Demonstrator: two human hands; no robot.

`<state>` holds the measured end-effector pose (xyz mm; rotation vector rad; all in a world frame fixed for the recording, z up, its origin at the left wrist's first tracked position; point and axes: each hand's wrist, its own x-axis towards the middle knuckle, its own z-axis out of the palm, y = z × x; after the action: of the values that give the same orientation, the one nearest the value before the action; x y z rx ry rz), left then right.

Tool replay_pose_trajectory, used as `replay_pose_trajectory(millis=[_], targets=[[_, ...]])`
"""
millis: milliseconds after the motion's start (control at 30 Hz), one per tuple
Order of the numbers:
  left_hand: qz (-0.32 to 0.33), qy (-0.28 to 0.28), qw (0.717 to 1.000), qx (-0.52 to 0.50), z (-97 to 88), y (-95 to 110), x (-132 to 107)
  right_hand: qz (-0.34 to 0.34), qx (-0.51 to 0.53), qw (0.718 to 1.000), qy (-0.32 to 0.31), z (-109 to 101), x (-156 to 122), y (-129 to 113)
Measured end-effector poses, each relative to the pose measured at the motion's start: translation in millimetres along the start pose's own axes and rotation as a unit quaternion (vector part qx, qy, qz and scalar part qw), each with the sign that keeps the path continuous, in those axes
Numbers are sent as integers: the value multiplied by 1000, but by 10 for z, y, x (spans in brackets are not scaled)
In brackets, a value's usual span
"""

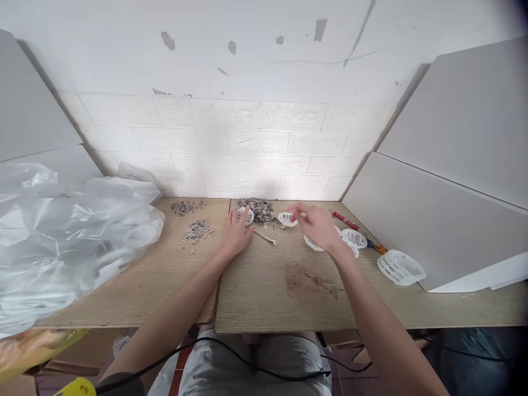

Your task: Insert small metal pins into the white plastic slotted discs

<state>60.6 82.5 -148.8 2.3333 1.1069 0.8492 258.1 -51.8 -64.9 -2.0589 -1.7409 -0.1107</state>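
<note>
My left hand (pixel 237 232) rests on the wooden table (pixel 264 297) with its fingers stretched over a small white round tray (pixel 246 215). Just behind that tray lies a pile of small grey metal pieces (pixel 258 208). My right hand (pixel 315 225) hovers a little above the table, blurred by motion, its fingertips close to another small white tray (pixel 286 219). Whether it holds anything is unclear. A short metal chain piece (pixel 265 237) lies between the two hands.
Two smaller piles of grey pieces (pixel 197 230) lie to the left. A big clear plastic bag (pixel 70 231) covers the left end. White trays (pixel 355 238), a stack of trays (pixel 400 267) and a red-handled tool (pixel 345 220) sit right, by a grey panel (pixel 437 231).
</note>
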Motion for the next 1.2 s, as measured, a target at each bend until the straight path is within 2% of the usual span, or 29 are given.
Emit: replay_pose_trajectory(millis=[100, 233, 333, 467, 567, 833, 1033, 1200], targets=[[16, -1, 1000, 2, 10, -31, 14, 0, -67, 995, -72, 180, 95, -55], [24, -2, 1000, 3, 25, -46, 27, 24, -124, 988, -94, 419, 155, -64], [20, 13, 1000, -2, 15, -34, 27, 51, -126, 985, -103, 498, 153, -37], [-14, 11, 1000, -25, -32, 16, 13, 67, -98, 991, -68, 535, 104, 0], [-4, 19, 998, -54, -61, 57, -7, 81, -86, 992, -37, 558, 61, 24], [5, 32, 996, -82, -107, 109, -31, 133, -87, 986, -56, 570, 50, 53], [-21, -3, 999, -49, -144, 99, -41, 140, -84, 985, -53, 573, 45, 84], [7, -12, 997, -77, -147, 107, -54, 138, -82, 986, -54, 555, 38, 79]])
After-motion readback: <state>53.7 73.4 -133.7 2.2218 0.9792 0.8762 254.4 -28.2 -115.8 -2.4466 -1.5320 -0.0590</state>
